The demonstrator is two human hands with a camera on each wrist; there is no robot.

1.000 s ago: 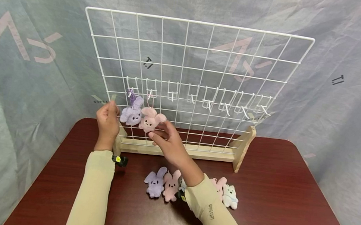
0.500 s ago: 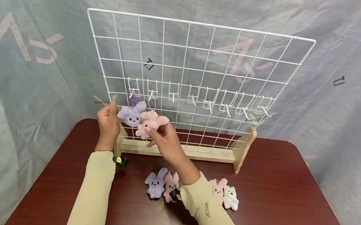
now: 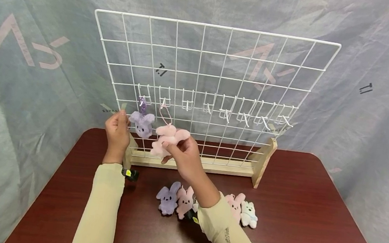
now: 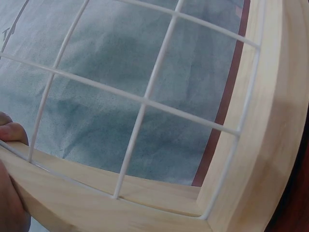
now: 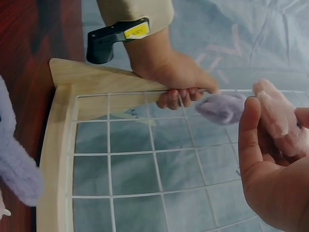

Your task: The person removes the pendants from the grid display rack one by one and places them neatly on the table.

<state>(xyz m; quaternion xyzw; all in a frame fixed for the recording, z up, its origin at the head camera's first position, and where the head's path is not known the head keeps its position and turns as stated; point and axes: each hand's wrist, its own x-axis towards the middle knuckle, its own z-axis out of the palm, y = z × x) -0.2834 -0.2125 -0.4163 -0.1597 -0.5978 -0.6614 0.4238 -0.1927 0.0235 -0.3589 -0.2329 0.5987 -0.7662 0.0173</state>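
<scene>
My left hand (image 3: 117,134) grips the left edge of the white wire grid (image 3: 206,25), near the top of its wooden side foot, as the right wrist view also shows. My right hand (image 3: 190,157) pinches a pink plush bunny keychain (image 3: 162,146) between thumb and fingers. The bunny's bead chain (image 3: 165,114) runs up to the second hook from the left (image 3: 163,102) and looks looped on it. Beside it, a purple plush bunny (image 3: 142,125) hangs from the leftmost hook by a purple chain.
Several white hooks (image 3: 225,114) line the grid to the right. On the dark red table (image 3: 299,215) lie a purple bunny (image 3: 168,199), pink bunnies (image 3: 185,203) and a white plush (image 3: 249,215), partly behind my right forearm. A grey cloth hangs behind.
My right hand has taken hold of the hanging pink bunny and drawn it down and right, tilting its chain. The purple bunny has swung. The left hand keeps its grip.
</scene>
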